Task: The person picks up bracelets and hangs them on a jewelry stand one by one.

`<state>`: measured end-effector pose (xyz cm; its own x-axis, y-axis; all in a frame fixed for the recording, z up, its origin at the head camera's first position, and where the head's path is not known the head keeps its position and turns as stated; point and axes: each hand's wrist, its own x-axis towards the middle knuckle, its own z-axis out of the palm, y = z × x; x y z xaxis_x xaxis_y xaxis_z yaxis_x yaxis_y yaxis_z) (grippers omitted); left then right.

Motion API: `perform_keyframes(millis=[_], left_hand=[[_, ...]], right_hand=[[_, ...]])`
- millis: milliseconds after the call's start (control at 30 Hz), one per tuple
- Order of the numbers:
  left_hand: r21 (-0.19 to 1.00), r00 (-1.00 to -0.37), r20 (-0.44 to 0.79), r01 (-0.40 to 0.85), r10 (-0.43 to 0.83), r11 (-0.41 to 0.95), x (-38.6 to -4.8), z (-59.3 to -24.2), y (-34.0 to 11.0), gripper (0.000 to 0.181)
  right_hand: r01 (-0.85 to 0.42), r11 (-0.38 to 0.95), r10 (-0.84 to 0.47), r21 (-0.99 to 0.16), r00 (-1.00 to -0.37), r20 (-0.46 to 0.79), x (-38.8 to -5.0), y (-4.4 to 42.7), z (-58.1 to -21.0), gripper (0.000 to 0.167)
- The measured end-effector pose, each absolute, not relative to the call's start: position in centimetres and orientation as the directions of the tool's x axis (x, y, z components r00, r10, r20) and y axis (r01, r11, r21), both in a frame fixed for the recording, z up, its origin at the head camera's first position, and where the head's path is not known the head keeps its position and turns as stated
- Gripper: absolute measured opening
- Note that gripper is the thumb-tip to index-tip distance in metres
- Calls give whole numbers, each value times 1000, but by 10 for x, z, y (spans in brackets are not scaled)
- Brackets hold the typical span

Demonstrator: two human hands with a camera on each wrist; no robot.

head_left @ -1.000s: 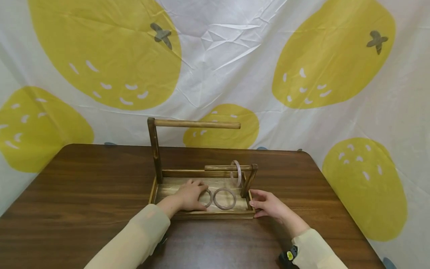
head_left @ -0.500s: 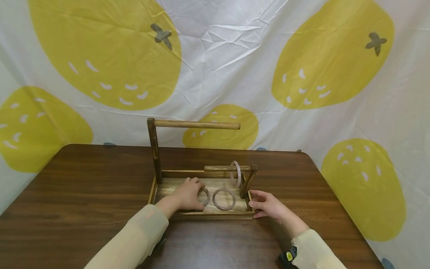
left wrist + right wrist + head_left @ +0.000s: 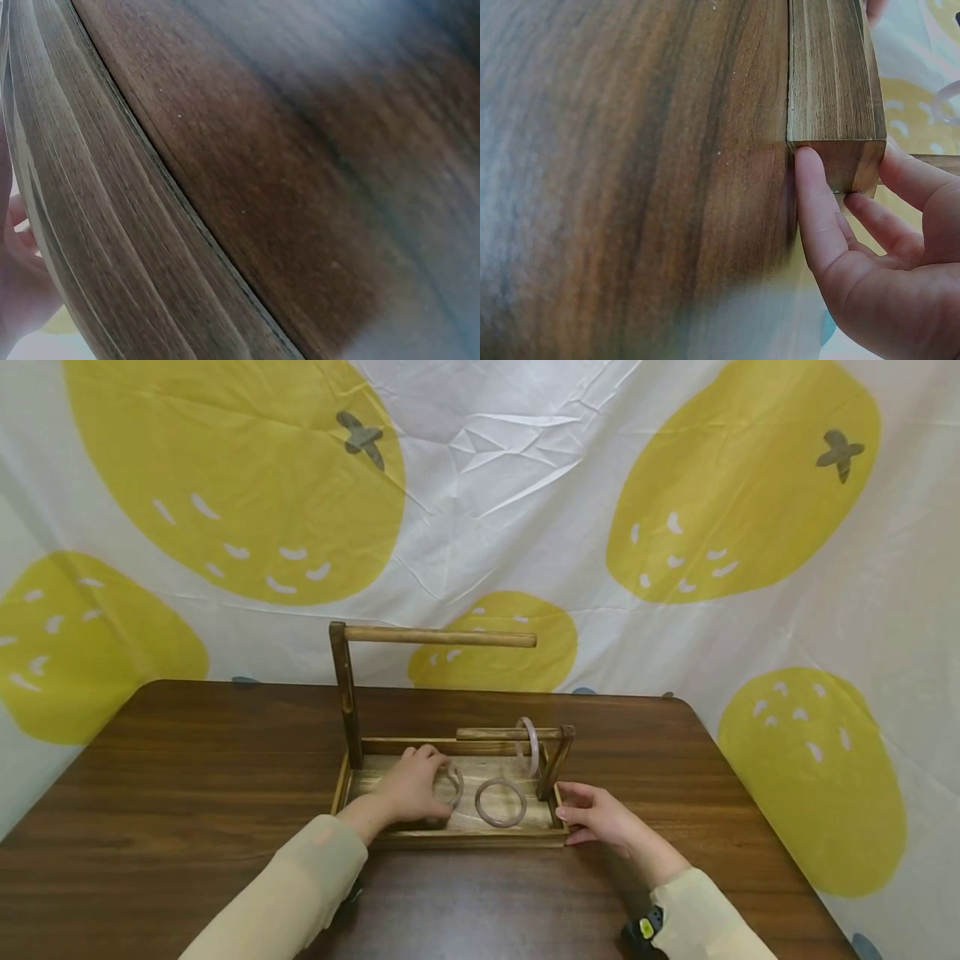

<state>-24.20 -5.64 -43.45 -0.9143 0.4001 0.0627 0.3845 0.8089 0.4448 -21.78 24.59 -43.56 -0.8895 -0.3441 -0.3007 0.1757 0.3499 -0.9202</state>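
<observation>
In the head view, a wooden rack has a shallow tray base. My left hand is over the tray's left half and pinches a pale bangle between thumb and fingers; that bangle stands tilted, partly hidden by the hand. To its right a second bangle lies flat on the tray floor. A third bangle hangs from the rack's short lower bar. At the tray's right end my right hand grips the end wall, with fingertips against its outer face in the right wrist view.
From a tall post at the tray's left, a long upper bar reaches right, above the left hand. A short post carries the lower bar. The brown table extends around the rack, with a lemon-patterned cloth behind.
My left hand has moved left and slightly up with its bangle, away from the flat one, and the bangle has tilted up. My right hand stays at the tray's end.
</observation>
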Motion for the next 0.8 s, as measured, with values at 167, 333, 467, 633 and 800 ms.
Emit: perform_keyframes(millis=[167,333,467,633,800], left_hand=[[473,-922,83,370,378,800,-243,-434,-60,67],[484,-930,88,352,355,801,-243,-432,-62,65],[507,-931,111,355,349,785,-241,-430,-65,65],[505,-923,171,383,346,773,-239,-428,-68,65],[507,-937,147,345,316,790,-243,-430,-70,67]], right_hand=[[169,351,-350,-921,-888,-297,-218,246,-435,64],[166,352,-351,-921,-889,-294,-218,245,-435,64],[164,352,-351,-922,-890,-292,-218,245,-435,63],[159,357,-356,-921,-888,-291,-218,246,-436,64],[155,363,-356,-919,-888,-291,-218,246,-436,63]])
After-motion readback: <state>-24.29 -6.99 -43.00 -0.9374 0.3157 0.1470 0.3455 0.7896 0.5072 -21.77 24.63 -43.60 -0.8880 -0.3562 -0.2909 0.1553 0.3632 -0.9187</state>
